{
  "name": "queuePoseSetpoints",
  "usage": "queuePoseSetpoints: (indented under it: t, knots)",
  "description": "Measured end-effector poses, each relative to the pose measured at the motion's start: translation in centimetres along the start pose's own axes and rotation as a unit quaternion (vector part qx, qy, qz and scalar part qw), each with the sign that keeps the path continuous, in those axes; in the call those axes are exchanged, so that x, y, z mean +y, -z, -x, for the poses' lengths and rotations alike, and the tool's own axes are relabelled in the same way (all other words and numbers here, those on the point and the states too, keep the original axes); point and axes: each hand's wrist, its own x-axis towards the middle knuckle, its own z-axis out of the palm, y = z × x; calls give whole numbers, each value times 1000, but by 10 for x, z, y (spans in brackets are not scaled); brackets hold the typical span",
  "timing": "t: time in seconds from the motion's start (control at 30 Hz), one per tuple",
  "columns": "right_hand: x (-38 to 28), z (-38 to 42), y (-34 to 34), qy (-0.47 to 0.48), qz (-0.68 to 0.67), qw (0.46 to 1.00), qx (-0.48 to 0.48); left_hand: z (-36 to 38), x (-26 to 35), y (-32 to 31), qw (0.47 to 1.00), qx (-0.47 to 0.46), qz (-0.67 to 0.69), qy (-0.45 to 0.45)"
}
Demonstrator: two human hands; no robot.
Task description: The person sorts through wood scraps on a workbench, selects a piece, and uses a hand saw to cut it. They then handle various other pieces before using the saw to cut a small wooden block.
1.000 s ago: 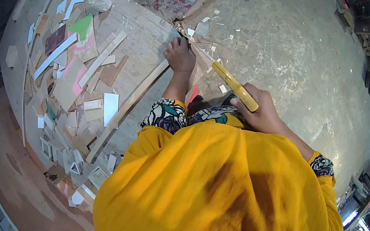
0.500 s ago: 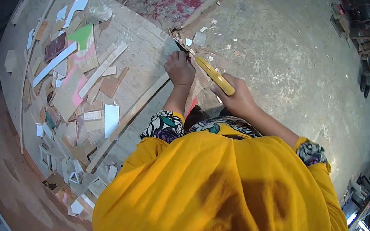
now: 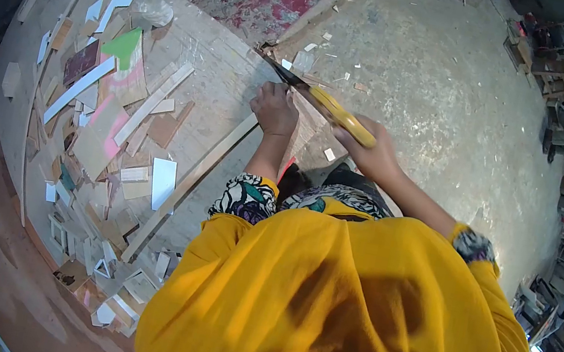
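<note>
Saw (image 3: 332, 108) in right grip (image 3: 374, 156), any lettering illegible

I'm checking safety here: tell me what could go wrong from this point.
The left hand sits close to the blade of the yellow-handled handsaw, so a slip might cut it. The long wooden strip beside the left forearm could get knocked. Small scraps on the concrete floor may slide underfoot.

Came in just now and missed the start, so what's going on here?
A person in a loose yellow top grips a yellow-handled, dark-bladed tool, apparently a handsaw, in the right hand. It reaches toward a corner of the pale wooden worktable, just past the left hand, which is curled at the table's edge; whatever that holds is hidden. A long pale wooden strip lies on the table.
</note>
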Motion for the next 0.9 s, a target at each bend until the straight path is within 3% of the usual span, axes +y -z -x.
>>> queuePoseSetpoints:
  t: [0.1,0.23,0.33,0.5,0.73,0.83,0.9]
  knots:
    - [4,-39,-13,42,-38,998,1,-3,1,4,1000,-2,3,3]
    - [7,-27,-10,-7,-34,999,-34,-3,2,2,1000,12,-23,9]
    - [3,9,-12,36,92,995,-29,-4,1,-1,998,-4,-68,15]
    - [-9,54,32,-8,-38,998,-42,-3,3,1,999,34,-9,4]
    - [-34,57,44,-71,-11,994,-76,0,0,1,998,39,49,12]
    - [-32,37,32,-31,-34,999,-21,-1,-1,4,998,22,63,13]
    - [2,-10,1,11,15,999,-34,0,0,5,998,25,52,2]
